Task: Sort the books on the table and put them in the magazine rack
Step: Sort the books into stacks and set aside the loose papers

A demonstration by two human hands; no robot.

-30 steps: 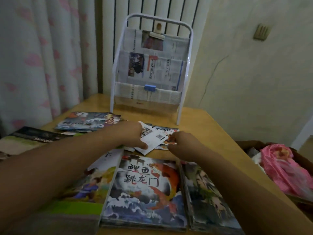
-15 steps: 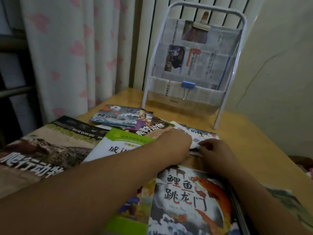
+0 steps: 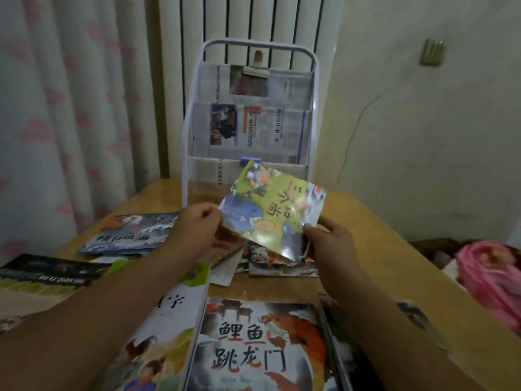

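Note:
A small picture book (image 3: 270,204) with a green and blue cover is lifted off the table, tilted, in front of the white magazine rack (image 3: 194,114). My left hand (image 3: 194,230) pinches its left edge and my right hand (image 3: 329,244) grips its lower right corner. The rack stands at the table's far edge with newspapers in its tiers. More small books (image 3: 270,263) lie under the lifted one. A carp-cover book (image 3: 259,345) lies near me, a green-edged book (image 3: 163,320) to its left.
A blue book (image 3: 132,235) and a dark book (image 3: 45,275) lie at the left of the wooden table (image 3: 394,263). Another book (image 3: 346,362) sits partly under my right arm. A box with pink cloth (image 3: 490,272) stands off the right edge. Curtain at left, wall behind.
Both hands were down on the small books in the middle of the table; now they have lifted one small book up toward the rack. The view has swung back to centre.

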